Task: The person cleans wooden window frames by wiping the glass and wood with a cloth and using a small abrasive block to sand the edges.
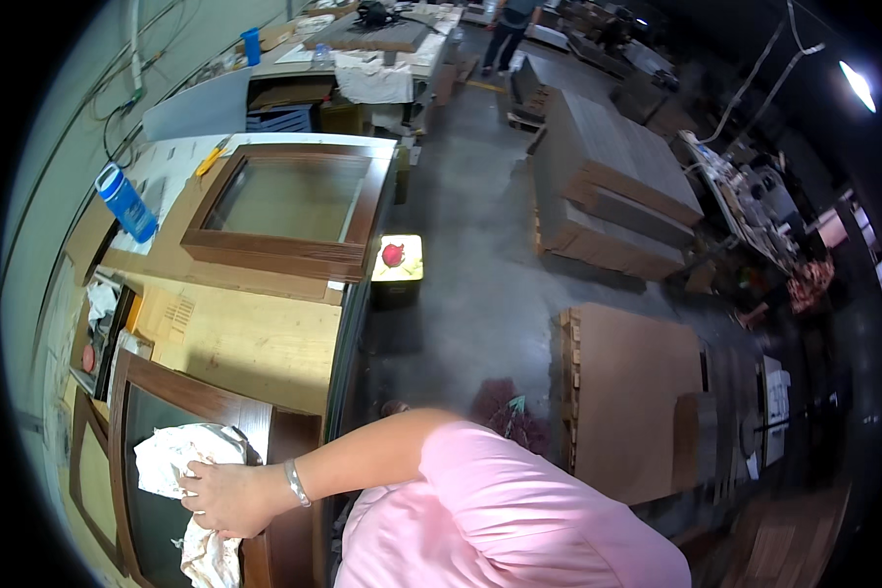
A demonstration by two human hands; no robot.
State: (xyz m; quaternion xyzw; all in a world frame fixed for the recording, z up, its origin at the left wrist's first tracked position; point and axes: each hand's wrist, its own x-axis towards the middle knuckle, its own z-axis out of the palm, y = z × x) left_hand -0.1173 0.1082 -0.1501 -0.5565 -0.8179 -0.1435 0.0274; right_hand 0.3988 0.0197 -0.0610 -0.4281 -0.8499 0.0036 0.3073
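My right hand (227, 500), with a silver bracelet on its wrist, reaches in from the lower middle. Its fingers curl over a crumpled white cloth (191, 451), pressing it down on a brown wooden frame door (181, 387) with a dark glass panel. Part of the cloth spreads across the glass, and another part hangs out below the hand. What lies under the palm is hidden. My left hand is out of view.
A second glass-panelled frame door (284, 201) lies farther along the bench, near a blue bottle (127, 204) and a yellow cutter (211, 159). A stool (399, 265) with a red item stands beside the bench. Stacked panels (608, 167) and a board-covered pallet (637, 392) are to the right.
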